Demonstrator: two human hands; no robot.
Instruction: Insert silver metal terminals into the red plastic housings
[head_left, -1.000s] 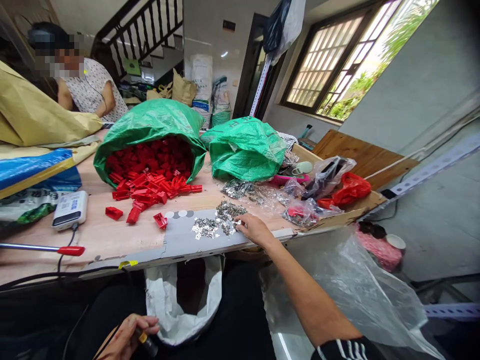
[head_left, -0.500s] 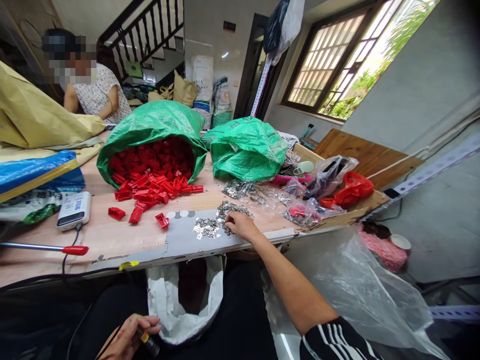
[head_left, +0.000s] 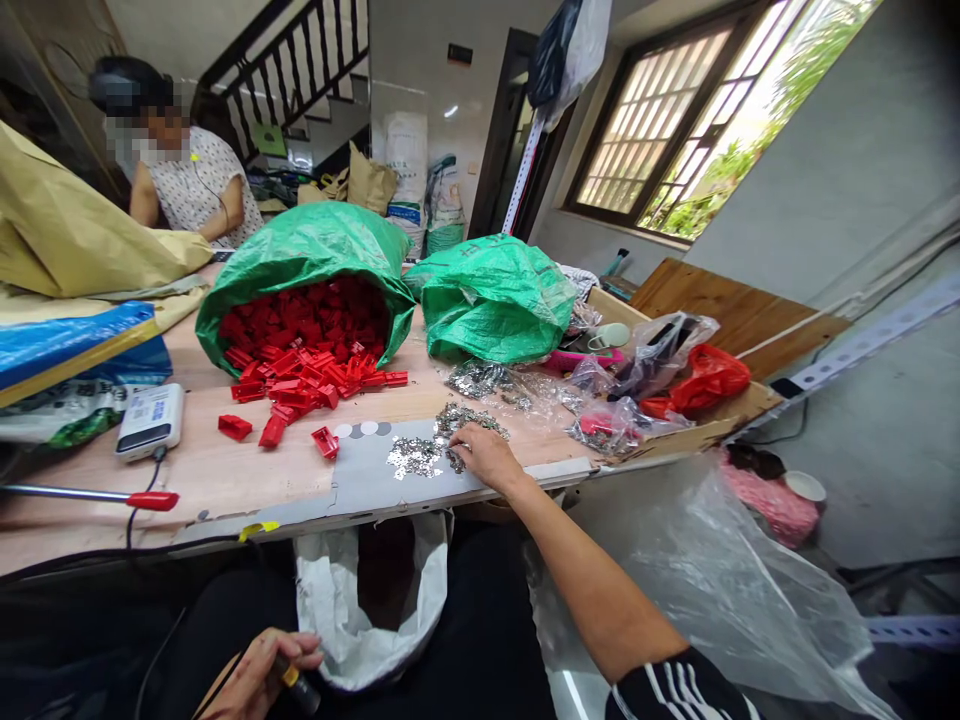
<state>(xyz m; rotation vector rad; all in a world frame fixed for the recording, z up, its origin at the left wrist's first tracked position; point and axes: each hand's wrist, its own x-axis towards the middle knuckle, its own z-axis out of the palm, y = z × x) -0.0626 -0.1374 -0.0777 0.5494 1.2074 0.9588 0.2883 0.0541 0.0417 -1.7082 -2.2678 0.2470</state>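
Note:
At the table's near edge, my right hand (head_left: 486,455) reaches into a pile of small silvery metal pieces (head_left: 466,416), fingers bent and pressed together at the pile's near side. Whatever is between the fingertips is too small to make out. A second, flatter spread of shiny metal pieces (head_left: 415,457) lies just left of these fingers on a grey sheet (head_left: 360,485). Low in the view, over my lap, my left hand (head_left: 255,672) is closed around a dark cylindrical tool (head_left: 301,690) with a yellow band. Its far end is hidden by the hand.
Red plastic parts (head_left: 300,340) spill from a green sack (head_left: 315,230); another green sack (head_left: 495,300) stands beside it. A white sack (head_left: 330,620) hangs open below the table edge. At left are a white device (head_left: 150,420) and a red-handled rod (head_left: 154,501). A person (head_left: 202,190) sits opposite.
The view has shifted very slightly. My right hand stays at the metal pile with only a small movement of the fingers, and my left hand keeps its hold on the tool.

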